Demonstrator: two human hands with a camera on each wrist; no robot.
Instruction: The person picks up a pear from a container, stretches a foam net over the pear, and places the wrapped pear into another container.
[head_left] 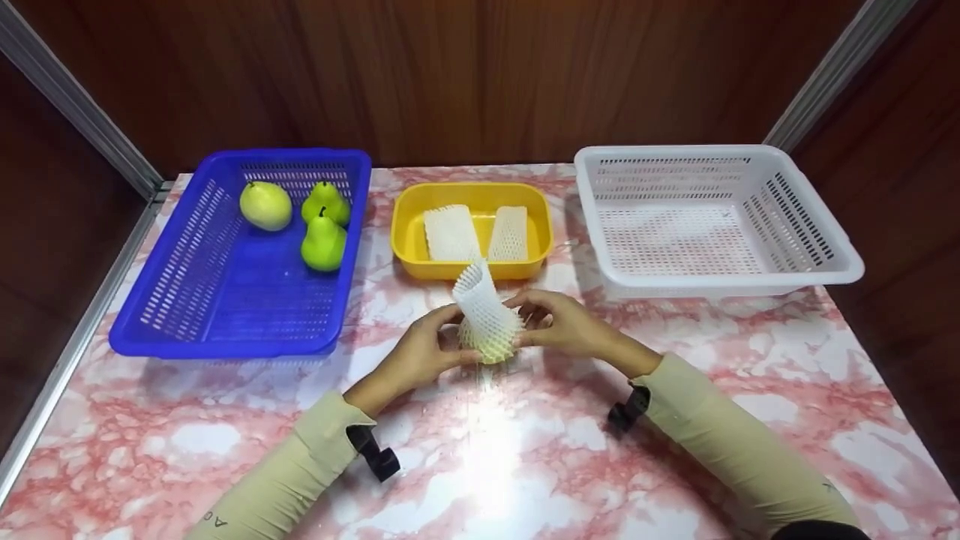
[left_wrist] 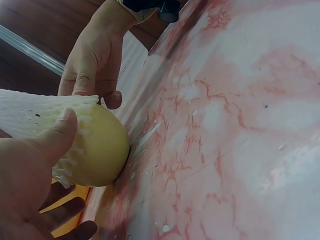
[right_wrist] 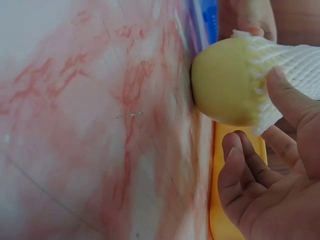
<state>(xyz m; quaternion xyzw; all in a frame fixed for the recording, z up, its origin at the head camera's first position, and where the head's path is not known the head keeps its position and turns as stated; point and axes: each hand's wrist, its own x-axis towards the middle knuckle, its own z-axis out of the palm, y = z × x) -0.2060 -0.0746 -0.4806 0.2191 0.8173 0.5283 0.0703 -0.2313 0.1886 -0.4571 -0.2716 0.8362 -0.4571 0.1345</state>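
Observation:
A pale yellow, round fruit (left_wrist: 107, 145) stands on the table between the two hands, partly covered by a white foam net sleeve (head_left: 480, 300). The sleeve's loose upper end rises above the fruit, tilted toward the yellow bin. On the left side, the left hand (head_left: 420, 349) pinches the sleeve near its lower edge, thumb in front. From the right, the right hand (head_left: 566, 326) holds the sleeve too, its thumb pressed on the net and its other fingers bent behind. The fruit's lower part shows bare below the net (right_wrist: 260, 95) in the right wrist view.
A blue basket (head_left: 225, 349) at left contains a yellow fruit (head_left: 265, 206) and two green pears (head_left: 324, 244). Behind the hands, a yellow bin (head_left: 472, 271) holds more foam sleeves (head_left: 450, 232). A white basket (head_left: 720, 281) stands at right. Wooden walls enclose the marbled table (head_left: 570, 480).

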